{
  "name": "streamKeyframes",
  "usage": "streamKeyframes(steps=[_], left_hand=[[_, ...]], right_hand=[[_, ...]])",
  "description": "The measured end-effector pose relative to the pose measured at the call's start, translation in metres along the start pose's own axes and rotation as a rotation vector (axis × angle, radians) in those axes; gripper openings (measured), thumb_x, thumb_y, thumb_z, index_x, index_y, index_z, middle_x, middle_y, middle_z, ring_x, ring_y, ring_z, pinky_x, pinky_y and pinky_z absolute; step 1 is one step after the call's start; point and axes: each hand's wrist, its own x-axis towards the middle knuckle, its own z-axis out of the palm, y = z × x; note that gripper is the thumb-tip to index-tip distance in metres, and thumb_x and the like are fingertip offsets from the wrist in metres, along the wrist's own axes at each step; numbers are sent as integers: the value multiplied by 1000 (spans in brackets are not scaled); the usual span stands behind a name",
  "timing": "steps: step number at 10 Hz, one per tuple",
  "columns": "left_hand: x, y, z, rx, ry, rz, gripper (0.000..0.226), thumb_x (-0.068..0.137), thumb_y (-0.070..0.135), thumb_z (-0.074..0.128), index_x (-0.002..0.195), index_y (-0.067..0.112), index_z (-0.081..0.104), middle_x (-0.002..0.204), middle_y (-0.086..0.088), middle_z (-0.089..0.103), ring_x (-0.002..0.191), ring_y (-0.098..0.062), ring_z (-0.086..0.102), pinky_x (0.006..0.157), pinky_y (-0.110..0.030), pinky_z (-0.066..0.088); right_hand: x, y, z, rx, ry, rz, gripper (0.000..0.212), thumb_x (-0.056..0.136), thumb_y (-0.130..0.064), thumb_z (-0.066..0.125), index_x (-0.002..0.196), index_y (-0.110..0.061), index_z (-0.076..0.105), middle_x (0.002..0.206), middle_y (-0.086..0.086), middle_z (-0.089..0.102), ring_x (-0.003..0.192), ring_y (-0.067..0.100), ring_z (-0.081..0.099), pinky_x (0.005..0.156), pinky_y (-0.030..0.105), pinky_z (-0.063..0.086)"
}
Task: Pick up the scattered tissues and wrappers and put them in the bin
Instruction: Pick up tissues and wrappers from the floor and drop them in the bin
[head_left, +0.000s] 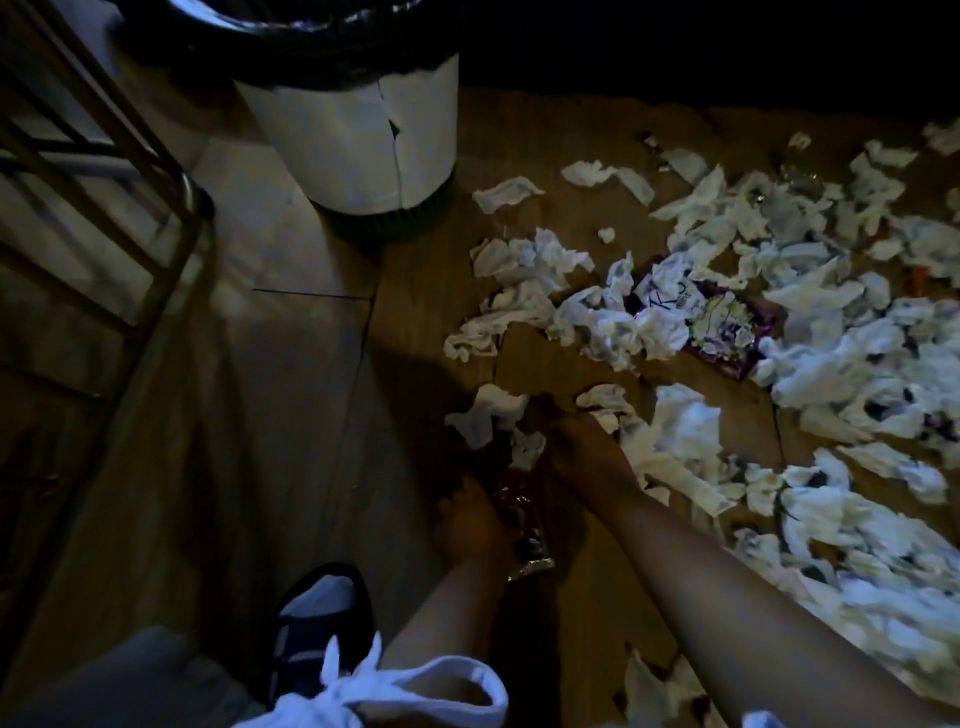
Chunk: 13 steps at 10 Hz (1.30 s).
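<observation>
The left hand (470, 522) grips a foil wrapper (524, 540) — the right hand (563, 434) touches crumpled tissues (488, 413), grip too dark to tell.

I find bare floor (311, 395) open up to the bin (358, 135); tissues (857, 364) crowd the right, a metal rack (130, 171) bounds the left.

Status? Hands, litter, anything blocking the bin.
Left hand grips foil wrapper. Right hand among tissues, grip too dark to tell. Bin upright, up-left; bare floor between.
</observation>
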Motion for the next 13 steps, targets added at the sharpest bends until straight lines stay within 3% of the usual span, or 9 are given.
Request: streamKeyframes(steps=[2,4,5,6,8,10,11,12,13], left_hand=[[8,-18,-12,-338,-27,24,30,77,14,71,105,4,64,107,-12,68,104,-31,63,90,-39,52],[13,-12,-47,-569,-73,95,27,83,2,64,110,1,59,95,-5,62,93,-24,61,65,-22,49],[30,-1,-65,-617,-64,101,30,86,6,62,116,4,58,103,-6,61,104,-28,61,81,-33,53],[45,17,-77,-514,-29,162,27,87,12,62,112,3,62,112,-18,64,107,-33,61,94,-42,50],[59,44,-72,-279,-91,248,36,88,13,60,123,6,57,126,-13,58,120,-29,54,91,-25,41],[57,30,-50,-556,-47,180,14,89,2,56,83,10,67,85,-1,62,102,-30,60,81,-29,48],[53,23,-57,-552,-20,146,7,88,5,59,92,2,64,83,-7,63,85,-29,62,72,-33,50],[60,19,-63,-542,27,188,36,83,6,66,118,-1,56,110,-14,63,102,-27,59,82,-31,47],[63,18,-75,-579,-12,140,35,84,4,64,118,-2,57,118,-20,62,110,-32,59,79,-24,47]], right_hand=[[16,-11,19,-14,-181,-151,77,86,-17,63,148,-16,17,148,19,34,130,35,42,100,39,40],[1,-9,14,201,-39,14,44,87,-20,58,129,-12,51,130,10,56,118,26,54,92,30,42],[-1,-8,-12,240,299,50,20,89,-12,56,104,-1,63,107,17,62,98,25,57,78,31,40],[0,5,-29,305,385,43,15,84,-10,62,94,-2,69,102,15,64,90,18,60,76,26,46],[8,34,-14,131,200,-3,20,70,-5,71,86,-17,69,117,10,59,111,37,54,83,44,54],[17,31,-2,-106,-15,2,17,87,-10,56,94,-1,68,105,15,64,97,29,62,73,29,43],[24,24,-9,137,132,60,12,79,-1,63,89,1,68,102,9,60,96,19,56,80,13,42],[41,27,-23,183,308,154,31,72,-4,70,102,-3,65,117,17,57,108,21,51,90,11,38],[48,22,-31,66,186,266,35,76,-10,71,108,0,61,113,18,58,109,31,54,93,33,43]])
